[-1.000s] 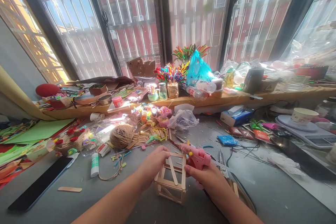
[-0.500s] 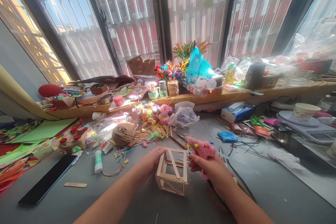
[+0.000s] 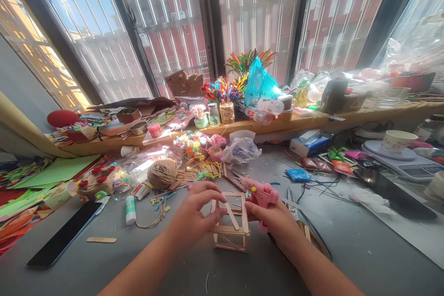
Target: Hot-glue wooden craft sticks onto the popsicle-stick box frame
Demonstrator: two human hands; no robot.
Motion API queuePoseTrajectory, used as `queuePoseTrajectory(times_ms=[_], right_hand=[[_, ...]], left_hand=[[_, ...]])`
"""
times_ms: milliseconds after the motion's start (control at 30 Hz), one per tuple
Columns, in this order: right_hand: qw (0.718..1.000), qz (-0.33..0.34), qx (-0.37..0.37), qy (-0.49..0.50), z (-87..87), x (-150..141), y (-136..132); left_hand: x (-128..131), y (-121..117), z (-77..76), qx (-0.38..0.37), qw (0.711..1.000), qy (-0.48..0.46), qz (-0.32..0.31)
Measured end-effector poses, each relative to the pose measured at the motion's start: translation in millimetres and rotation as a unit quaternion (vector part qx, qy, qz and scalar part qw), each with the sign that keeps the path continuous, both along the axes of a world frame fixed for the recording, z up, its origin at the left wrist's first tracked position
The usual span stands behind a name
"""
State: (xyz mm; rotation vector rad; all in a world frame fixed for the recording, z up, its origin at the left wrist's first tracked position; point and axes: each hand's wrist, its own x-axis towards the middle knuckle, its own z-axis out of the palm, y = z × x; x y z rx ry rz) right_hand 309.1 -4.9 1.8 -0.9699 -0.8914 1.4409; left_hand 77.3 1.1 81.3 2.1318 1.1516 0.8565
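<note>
A small box frame of popsicle sticks (image 3: 231, 235) stands on the grey table in front of me. One loose-looking popsicle stick (image 3: 231, 215) lies slantwise across its top. My left hand (image 3: 199, 208) is over the frame's left side, thumb and fingers apart, with fingertips close to the upper end of the slanting stick; I cannot tell whether they touch it. In my right hand (image 3: 277, 219) is a pink hot glue gun (image 3: 262, 194), its nozzle pointing left behind the frame. The right fingertips are at the frame's right edge.
Left of the frame lie a single popsicle stick (image 3: 101, 240), a black phone (image 3: 65, 235), a glue stick (image 3: 130, 210) and a twine ball (image 3: 162, 173). Scissors (image 3: 293, 206) and a cable are right of my right hand. A kitchen scale (image 3: 412, 166) bears a paper cup (image 3: 398, 141).
My left hand has let go of the frame's left side and risen over its top toward the slanting stick. The glue gun has shifted slightly left, and my right fingers are nearer the frame.
</note>
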Motion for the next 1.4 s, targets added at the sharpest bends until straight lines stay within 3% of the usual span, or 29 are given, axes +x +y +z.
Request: queuePoseTrajectory(times_ms=[67, 167, 400, 567, 1033, 1400], right_hand=[[1.0, -0.001, -0.003, 0.001, 1.3, -0.5, -1.6], [1.0, 0.003, -0.008, 0.004, 4.9, 0.9, -4.3], [0.999, 0.033, -0.013, 0.002, 9.7, 4.5, -5.5], [0.999, 0.019, -0.03, -0.016, 8.2, 2.9, -5.8], [0.998, 0.018, -0.041, -0.047, 12.4, 0.2, -9.3], [0.998, 0.028, -0.044, -0.047, 13.2, -1.6, -9.8]], left_hand=[[2.7, -2.0, 11.9, 0.016, 0.985, 0.083, -0.153], [10.8, -3.1, 20.4, 0.032, 0.964, 0.134, -0.229], [10.9, 5.5, 22.3, 0.046, 0.973, 0.126, -0.187], [4.5, 19.2, 27.2, 0.047, 0.963, 0.172, -0.205], [6.7, 20.5, 17.8, 0.011, 0.973, 0.132, -0.19], [-1.6, 36.0, 15.2, 0.057, 0.967, 0.178, -0.175]])
